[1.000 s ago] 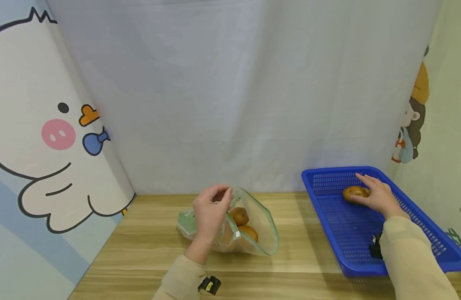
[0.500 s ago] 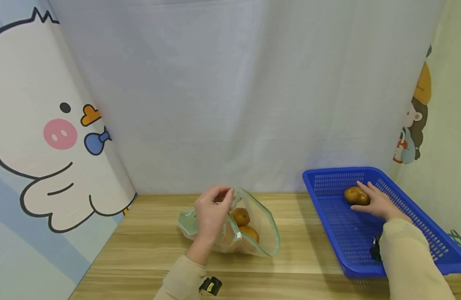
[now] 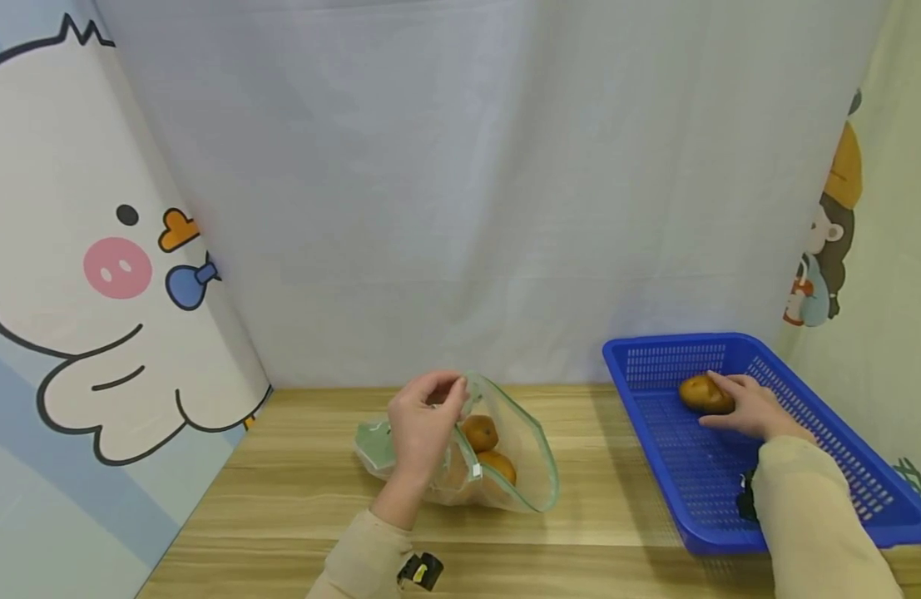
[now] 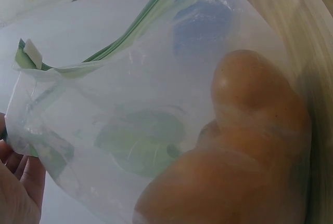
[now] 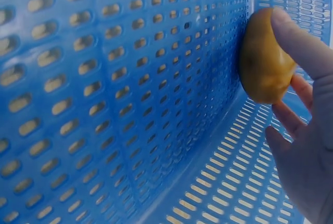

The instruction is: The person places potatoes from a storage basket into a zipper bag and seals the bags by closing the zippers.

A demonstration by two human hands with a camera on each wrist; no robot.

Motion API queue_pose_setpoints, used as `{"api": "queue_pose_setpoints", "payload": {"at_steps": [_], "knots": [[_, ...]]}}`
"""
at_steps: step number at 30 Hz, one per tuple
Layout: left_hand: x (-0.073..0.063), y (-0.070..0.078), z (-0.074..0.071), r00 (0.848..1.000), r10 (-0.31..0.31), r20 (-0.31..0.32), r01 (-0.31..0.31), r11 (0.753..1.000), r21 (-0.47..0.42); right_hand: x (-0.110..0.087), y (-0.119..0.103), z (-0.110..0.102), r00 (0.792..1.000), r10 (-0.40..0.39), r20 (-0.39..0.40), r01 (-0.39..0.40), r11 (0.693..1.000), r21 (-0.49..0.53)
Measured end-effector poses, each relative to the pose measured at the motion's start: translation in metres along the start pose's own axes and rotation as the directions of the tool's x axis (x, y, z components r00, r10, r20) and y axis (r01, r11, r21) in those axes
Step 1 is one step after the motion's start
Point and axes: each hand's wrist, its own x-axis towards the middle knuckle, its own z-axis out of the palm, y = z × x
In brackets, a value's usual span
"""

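In the head view, my left hand [image 3: 421,428] pinches the edge of a clear zip bag [image 3: 531,466] with a green rim, holding its mouth apart. Inside lie brown potatoes [image 3: 496,466], which show through the plastic [image 4: 140,91] in the left wrist view. Over at the right, a blue plastic basket [image 3: 658,466] contains a single visible potato [image 3: 701,394]. My right hand [image 3: 760,409] grips that potato, thumb on one side and fingers curled round the other. The right wrist view has the potato [image 5: 263,60] close to the basket's perforated floor.
The wooden table [image 3: 280,516] carries both bag and basket, with a gap of tabletop between them. A pale curtain [image 3: 430,208] hangs behind the table. The basket's raised walls surround my right hand.
My right hand has drawn its spread fingers in onto the potato in the basket, and the potato has turned and shifted slightly left. The left hand and bag stay in place.
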Motion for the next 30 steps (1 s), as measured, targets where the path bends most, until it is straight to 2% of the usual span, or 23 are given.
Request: {"api": "queue_pose_setpoints", "payload": {"at_steps": [2, 9, 13, 17, 19, 24, 30], "knots": [[0.0, 0.001, 0.001, 1.0, -0.009, 0.004, 0.009, 1.0, 0.0, 0.001, -0.001, 0.001, 1.0, -0.009, -0.011, 0.009, 1.0, 0.009], [-0.001, -0.037, 0.007, 1.0, -0.026, 0.002, 0.026, 1.0, -0.005, 0.006, -0.004, 0.007, 0.998, -0.07, -0.003, 0.07, 0.997, 0.034], [-0.001, -0.033, 0.01, 1.0, -0.029, -0.008, 0.029, 0.999, 0.016, 0.009, -0.011, 0.01, 0.992, -0.126, 0.025, 0.124, 0.99, 0.07], [0.0, -0.034, 0.011, 1.0, -0.025, -0.013, 0.025, 0.999, 0.024, 0.014, -0.019, 0.012, 0.979, -0.183, 0.087, 0.171, 0.976, 0.137], [-0.001, -0.035, 0.011, 0.999, -0.034, -0.011, 0.034, 0.999, 0.018, 0.017, -0.024, 0.013, 0.975, -0.185, 0.123, 0.164, 0.972, 0.167], [-0.001, -0.036, 0.009, 0.999, -0.048, 0.002, 0.048, 0.999, 0.004, 0.021, -0.039, 0.015, 0.976, -0.127, 0.174, 0.086, 0.97, 0.226], [-0.001, -0.027, 0.009, 0.999, -0.043, 0.004, 0.043, 0.999, 0.028, 0.028, -0.053, 0.023, 0.974, -0.064, 0.217, -0.004, 0.954, 0.299]]}}
